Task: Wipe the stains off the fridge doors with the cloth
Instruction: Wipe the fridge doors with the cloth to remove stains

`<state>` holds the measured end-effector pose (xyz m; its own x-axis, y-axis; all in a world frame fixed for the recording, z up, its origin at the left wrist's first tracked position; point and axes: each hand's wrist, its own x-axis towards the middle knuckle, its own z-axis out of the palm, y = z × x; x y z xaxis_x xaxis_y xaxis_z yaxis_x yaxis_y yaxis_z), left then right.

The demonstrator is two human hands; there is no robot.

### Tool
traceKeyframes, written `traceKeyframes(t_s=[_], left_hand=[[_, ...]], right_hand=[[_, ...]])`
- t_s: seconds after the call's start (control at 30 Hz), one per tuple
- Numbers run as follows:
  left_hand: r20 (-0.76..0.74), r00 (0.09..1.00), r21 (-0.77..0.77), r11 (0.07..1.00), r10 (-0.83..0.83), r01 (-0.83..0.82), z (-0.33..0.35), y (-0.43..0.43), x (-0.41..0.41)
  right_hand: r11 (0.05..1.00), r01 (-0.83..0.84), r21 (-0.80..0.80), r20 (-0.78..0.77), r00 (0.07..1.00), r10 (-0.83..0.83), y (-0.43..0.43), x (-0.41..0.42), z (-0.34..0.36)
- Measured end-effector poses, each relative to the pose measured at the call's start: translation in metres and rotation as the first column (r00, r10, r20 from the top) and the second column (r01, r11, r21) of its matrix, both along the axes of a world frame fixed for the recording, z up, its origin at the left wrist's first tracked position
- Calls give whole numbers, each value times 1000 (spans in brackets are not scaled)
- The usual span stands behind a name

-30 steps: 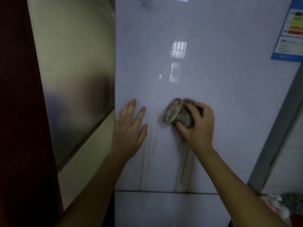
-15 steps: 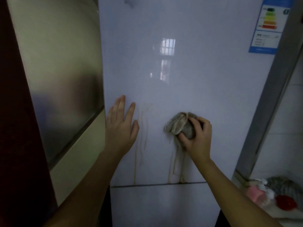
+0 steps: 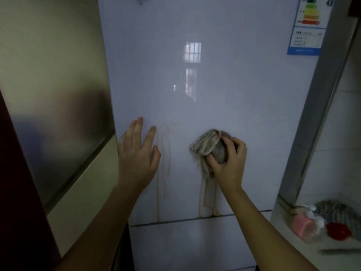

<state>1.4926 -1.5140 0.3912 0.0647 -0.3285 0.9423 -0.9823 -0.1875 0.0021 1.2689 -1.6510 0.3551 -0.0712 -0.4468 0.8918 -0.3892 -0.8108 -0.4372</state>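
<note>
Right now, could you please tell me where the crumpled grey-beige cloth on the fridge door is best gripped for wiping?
Grip the crumpled grey-beige cloth by its bunched wad, from the front and right, as the right hand does. The wad sits thick against the white fridge door; its thin tail hanging over the brown drip stains would likely give little pressure.

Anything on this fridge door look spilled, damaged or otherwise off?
Yes: brownish drip streaks run down the upper fridge door. One set lies beside the left hand, another below the cloth gripped by the right hand, reaching the seam. No damage visible.
</note>
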Motion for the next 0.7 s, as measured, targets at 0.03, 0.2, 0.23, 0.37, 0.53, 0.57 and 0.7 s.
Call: traceKeyframes(t_s=[0.03, 0.2, 0.23, 0.37, 0.53, 0.57, 0.7], left_hand=[[-1, 1000, 12, 1000, -1, 1, -1, 0, 0], [1, 1000, 36, 999, -5, 5, -4, -1, 2], [0, 1000, 38, 999, -8, 8, -3, -1, 2], [4, 1000, 28, 999, -22, 22, -3, 0, 2], [-2, 999, 37, 999, -33, 33, -3, -1, 1], [-10, 999, 42, 999, -33, 33, -4, -1, 1], [-34, 999, 46, 999, -18, 19, -5, -3, -2]], right_hand=[[1000, -4, 23, 60, 998, 2, 1, 0, -2], [998, -9, 62, 104, 995, 2, 13, 15, -14], [999, -17, 44, 18, 1000, 16, 14, 17, -17], [1000, -28, 15, -123, 992, 29, 9, 9, -32], [961, -68, 269, 499, 863, -79, 3, -5, -15], [960, -62, 275, 486, 870, -83, 5, -3, -13], [971, -121, 204, 216, 973, 76, 23, 16, -32]])
